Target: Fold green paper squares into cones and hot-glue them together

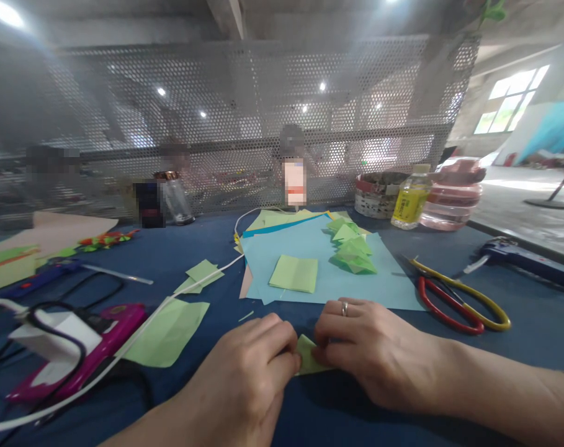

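Note:
Close to me on the blue table, a small piece of light green paper [309, 360] lies between my hands. My left hand [258, 360] has its fingers curled and pressed on the paper's left side. From the other side, my right hand [360, 347], with a ring on one finger, pinches the paper's right part. Both hands hide much of its shape. Just beyond them, a stack of green paper squares [294, 273] rests on light blue sheets [304, 242]. Several folded green paper pieces [353, 248] sit to the right of that stack.
Scissors [463, 304] with red and yellow handles lie right, near a glue gun [528, 257]. Bottles [409, 198] stand behind. At left are loose green paper [170, 332], a magenta power strip [109, 341], a white cable [137, 335] and another glue gun [53, 276]. A perforated screen [244, 105] closes the back.

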`<action>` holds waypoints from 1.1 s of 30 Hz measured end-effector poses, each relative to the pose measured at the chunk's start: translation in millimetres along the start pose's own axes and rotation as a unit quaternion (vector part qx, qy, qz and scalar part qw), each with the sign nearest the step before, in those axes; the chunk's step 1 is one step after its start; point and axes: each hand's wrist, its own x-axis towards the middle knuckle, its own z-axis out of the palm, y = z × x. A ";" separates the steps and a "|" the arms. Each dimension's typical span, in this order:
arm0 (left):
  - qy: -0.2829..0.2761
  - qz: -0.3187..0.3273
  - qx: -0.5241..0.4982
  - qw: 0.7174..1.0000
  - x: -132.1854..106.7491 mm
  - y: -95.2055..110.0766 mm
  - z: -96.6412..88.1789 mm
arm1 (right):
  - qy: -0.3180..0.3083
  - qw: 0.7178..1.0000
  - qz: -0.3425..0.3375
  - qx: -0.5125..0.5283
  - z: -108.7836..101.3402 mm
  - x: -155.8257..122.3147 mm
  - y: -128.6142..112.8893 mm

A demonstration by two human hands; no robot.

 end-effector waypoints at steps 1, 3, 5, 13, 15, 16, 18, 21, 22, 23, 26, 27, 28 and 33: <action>0.009 0.007 0.004 1.000 -1.0 -0.5 2.0 | 0.001 1.000 -0.002 -0.003 -0.5 0.3 -0.1; 0.034 0.016 0.013 0.999 -2.4 -1.5 6.5 | 0.003 1.000 -0.006 -0.006 -1.1 0.6 -0.6; 0.061 0.025 0.026 0.997 -3.2 -1.8 11.3 | 0.008 1.000 -0.009 -0.006 -1.0 0.5 -1.1; 0.084 0.074 0.069 0.991 -2.3 -0.1 22.9 | 0.021 1.000 -0.007 -0.004 1.8 -1.5 -1.8; 0.097 0.077 0.088 0.988 -1.3 1.5 21.5 | 0.020 1.000 -0.007 -0.019 2.2 -1.7 -2.0; 0.098 0.076 0.098 0.987 -0.8 2.6 20.0 | 0.017 0.999 -0.008 -0.027 2.2 -1.8 -2.1; 0.093 0.071 0.114 0.987 -0.1 5.4 16.3 | 0.010 0.999 -0.009 -0.041 1.7 -1.7 -2.4; 0.086 0.065 0.132 0.985 0.2 8.9 11.9 | 0.000 0.998 -0.009 -0.055 0.4 -1.0 -3.4; 0.088 0.065 0.135 0.985 0.1 9.5 11.3 | 0.000 0.998 -0.008 -0.058 0.0 -0.7 -3.7; 0.087 0.067 0.137 0.985 -0.2 9.8 11.1 | 0.000 0.998 -0.008 -0.060 -0.3 -0.5 -4.0; 0.081 0.070 0.137 0.985 -1.5 9.4 11.7 | 0.003 0.998 -0.006 -0.064 -0.7 -0.5 -3.9; 0.081 0.073 0.135 0.985 -1.9 9.2 11.8 | 0.003 0.998 -0.006 -0.064 -0.6 -0.8 -3.7; 0.083 0.074 0.135 0.985 -2.2 9.0 11.7 | 0.003 0.998 -0.009 -0.063 -0.6 -1.2 -3.2; 0.073 0.072 0.124 0.987 1.1 9.2 8.8 | 0.013 0.998 -0.025 -0.055 0.9 -3.5 -1.4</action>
